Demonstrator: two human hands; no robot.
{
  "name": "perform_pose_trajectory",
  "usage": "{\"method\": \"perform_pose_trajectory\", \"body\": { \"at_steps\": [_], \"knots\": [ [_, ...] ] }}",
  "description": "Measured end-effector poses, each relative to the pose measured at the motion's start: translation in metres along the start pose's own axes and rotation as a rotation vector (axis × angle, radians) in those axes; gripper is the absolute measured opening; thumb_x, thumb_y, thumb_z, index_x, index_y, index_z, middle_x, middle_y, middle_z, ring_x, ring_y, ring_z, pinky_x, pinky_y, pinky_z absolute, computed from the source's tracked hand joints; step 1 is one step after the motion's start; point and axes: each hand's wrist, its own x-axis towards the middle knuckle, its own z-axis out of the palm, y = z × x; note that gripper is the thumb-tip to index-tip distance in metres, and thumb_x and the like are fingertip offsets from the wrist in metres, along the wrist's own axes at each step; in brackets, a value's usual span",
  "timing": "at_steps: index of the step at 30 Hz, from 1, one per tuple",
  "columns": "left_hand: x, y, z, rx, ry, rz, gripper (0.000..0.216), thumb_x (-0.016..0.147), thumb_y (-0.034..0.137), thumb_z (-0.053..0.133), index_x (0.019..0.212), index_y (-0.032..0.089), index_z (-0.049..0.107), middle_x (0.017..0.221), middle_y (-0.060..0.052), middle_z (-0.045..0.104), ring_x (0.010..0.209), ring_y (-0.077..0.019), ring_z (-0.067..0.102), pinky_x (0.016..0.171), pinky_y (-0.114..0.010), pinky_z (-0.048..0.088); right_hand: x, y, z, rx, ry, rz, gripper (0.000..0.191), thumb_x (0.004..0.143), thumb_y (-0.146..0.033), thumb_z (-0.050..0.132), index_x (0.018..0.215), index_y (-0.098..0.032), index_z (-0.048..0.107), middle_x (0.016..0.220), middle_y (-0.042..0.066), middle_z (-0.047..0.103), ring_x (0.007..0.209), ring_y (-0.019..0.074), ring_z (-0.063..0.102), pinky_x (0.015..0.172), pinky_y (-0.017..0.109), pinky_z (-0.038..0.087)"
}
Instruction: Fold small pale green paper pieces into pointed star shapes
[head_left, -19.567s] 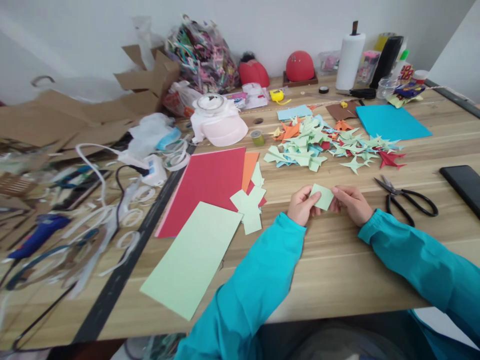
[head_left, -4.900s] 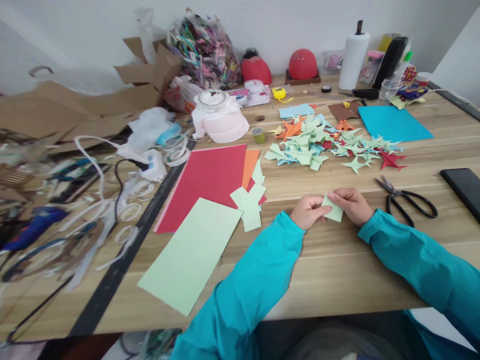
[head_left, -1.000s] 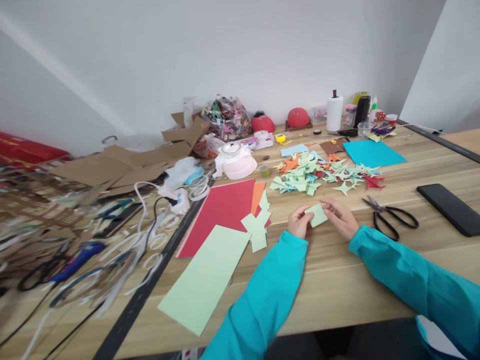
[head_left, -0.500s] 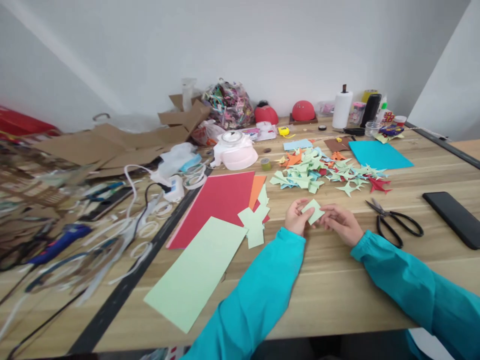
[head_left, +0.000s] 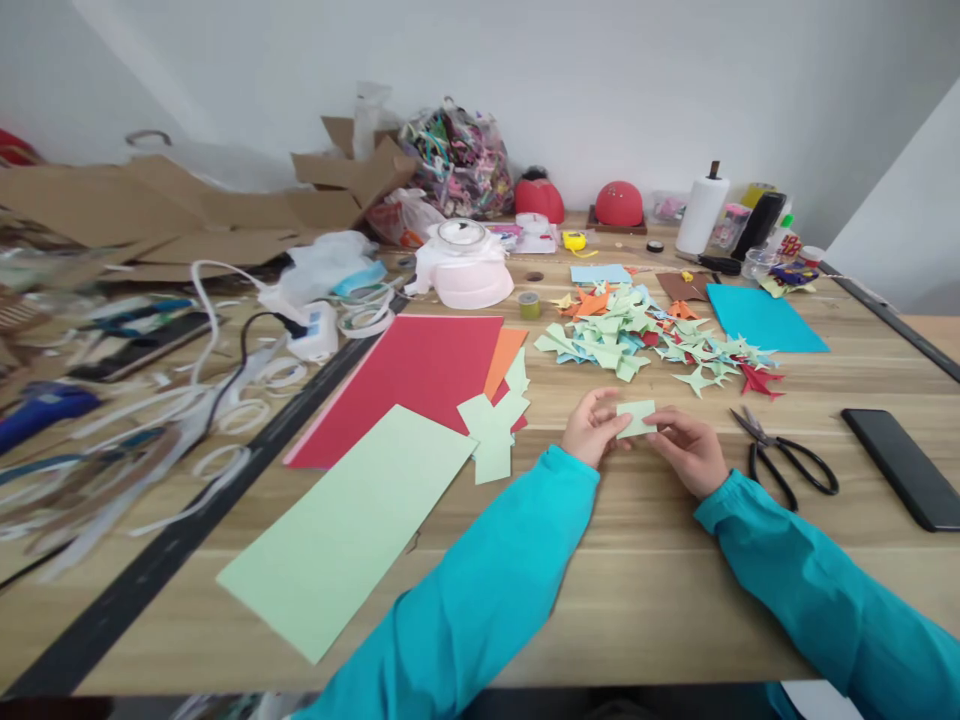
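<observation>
Between my two hands is a small pale green paper square (head_left: 636, 418), held up just above the wooden table. My left hand (head_left: 592, 430) pinches its left edge between thumb and fingers. At its right edge, my right hand (head_left: 688, 448) grips the paper with thumb and fingertips. Beyond the hands lies a heap of folded paper pieces (head_left: 611, 335), mostly pale green, with some orange, blue and red. Left of my left hand, several small pale green paper pieces (head_left: 493, 440) overlap beside a long pale green sheet (head_left: 352, 530).
Black-handled scissors (head_left: 784, 455) and a black phone (head_left: 904, 465) lie to the right. A blue sheet (head_left: 765, 318) is behind them. Red paper (head_left: 420, 380) lies left, near a pink-and-white device (head_left: 469, 275). Cables, a power strip (head_left: 315, 333) and cardboard (head_left: 202, 205) crowd the far left.
The green square has turned from a diamond position to lying nearly level, edges now held at left and right. My right fingers have closed onto it. The camera view has shifted slightly.
</observation>
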Motion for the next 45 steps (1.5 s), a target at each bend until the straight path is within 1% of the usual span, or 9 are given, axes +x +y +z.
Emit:
{"method": "perform_pose_trajectory", "body": {
  "at_steps": [4, 7, 12, 16, 22, 28, 32, 38, 45],
  "knots": [
    [-0.001, 0.000, 0.000, -0.024, -0.034, -0.022, 0.043, 0.049, 0.032, 0.075, 0.080, 0.011, 0.057, 0.059, -0.001, 0.062, 0.047, -0.0126, 0.059, 0.043, -0.022, 0.047, 0.003, 0.000, -0.003, -0.001, 0.080, 0.057, 0.019, 0.068, -0.031, 0.066, 0.084, -0.022, 0.064, 0.083, 0.004, 0.058, 0.069, 0.0142, 0.054, 0.055, 0.026, 0.045],
    [-0.001, -0.004, 0.000, 0.022, -0.035, -0.022, 0.038, 0.047, 0.035, 0.076, 0.069, 0.009, 0.059, 0.053, -0.003, 0.061, 0.046, -0.0140, 0.059, 0.043, -0.024, 0.047, 0.004, -0.002, -0.003, 0.002, 0.107, 0.085, 0.020, 0.065, -0.031, 0.068, 0.083, -0.021, 0.064, 0.085, 0.004, 0.059, 0.067, 0.0133, 0.054, 0.055, 0.026, 0.046],
    [0.001, -0.009, -0.003, 0.108, -0.009, 0.057, 0.038, 0.047, 0.034, 0.076, 0.073, 0.010, 0.061, 0.052, -0.003, 0.062, 0.045, -0.0141, 0.059, 0.045, -0.026, 0.048, 0.005, -0.002, -0.003, -0.079, 0.102, 0.059, 0.019, 0.064, -0.032, 0.068, 0.078, -0.020, 0.064, 0.077, 0.003, 0.060, 0.067, 0.0143, 0.054, 0.055, 0.026, 0.046],
    [0.001, -0.009, -0.003, 0.134, -0.011, 0.048, 0.036, 0.048, 0.034, 0.075, 0.071, 0.010, 0.062, 0.049, -0.003, 0.062, 0.044, -0.0130, 0.058, 0.046, -0.025, 0.049, 0.005, 0.000, -0.004, -0.066, 0.089, 0.076, 0.019, 0.064, -0.033, 0.069, 0.077, -0.019, 0.063, 0.076, 0.003, 0.060, 0.065, 0.0134, 0.055, 0.054, 0.026, 0.046],
    [0.000, -0.013, -0.002, 0.129, -0.008, 0.073, 0.035, 0.045, 0.031, 0.077, 0.069, 0.009, 0.064, 0.056, -0.006, 0.065, 0.055, -0.0162, 0.063, 0.053, -0.027, 0.053, 0.006, 0.000, -0.003, -0.041, 0.120, 0.111, 0.020, 0.067, -0.037, 0.066, 0.070, -0.017, 0.061, 0.070, 0.002, 0.059, 0.054, 0.0101, 0.051, 0.049, 0.024, 0.044],
    [-0.001, -0.015, 0.000, 0.176, 0.027, 0.147, 0.030, 0.045, 0.031, 0.077, 0.059, 0.009, 0.063, 0.065, -0.007, 0.067, 0.054, -0.0155, 0.063, 0.050, -0.025, 0.052, 0.006, 0.000, -0.003, 0.011, 0.132, 0.188, 0.023, 0.065, -0.038, 0.067, 0.068, -0.016, 0.060, 0.061, 0.000, 0.057, 0.048, 0.0088, 0.049, 0.046, 0.023, 0.041],
    [-0.003, -0.011, 0.001, 0.175, -0.001, 0.094, 0.031, 0.048, 0.031, 0.076, 0.063, 0.010, 0.058, 0.054, -0.005, 0.063, 0.051, -0.0154, 0.062, 0.049, -0.025, 0.051, 0.006, 0.000, -0.003, 0.051, 0.163, 0.221, 0.024, 0.063, -0.037, 0.069, 0.068, -0.016, 0.058, 0.055, -0.001, 0.056, 0.046, 0.0092, 0.049, 0.046, 0.023, 0.041],
    [0.002, -0.012, -0.001, 0.044, -0.033, 0.003, 0.045, 0.050, 0.038, 0.075, 0.071, 0.015, 0.042, 0.052, 0.002, 0.061, 0.046, -0.0171, 0.061, 0.044, -0.026, 0.049, 0.007, 0.000, -0.003, 0.066, 0.197, 0.232, 0.026, 0.060, -0.038, 0.071, 0.066, -0.017, 0.057, 0.052, -0.002, 0.055, 0.046, 0.0097, 0.049, 0.046, 0.024, 0.041],
    [-0.002, -0.008, 0.001, 0.125, -0.049, 0.029, 0.042, 0.051, 0.030, 0.075, 0.072, 0.015, 0.042, 0.054, 0.002, 0.060, 0.047, -0.0153, 0.061, 0.046, -0.026, 0.050, 0.007, 0.000, -0.002, 0.059, 0.204, 0.219, 0.025, 0.059, -0.036, 0.072, 0.066, -0.018, 0.056, 0.052, -0.002, 0.056, 0.047, 0.0097, 0.049, 0.046, 0.024, 0.041]
  ]
}}
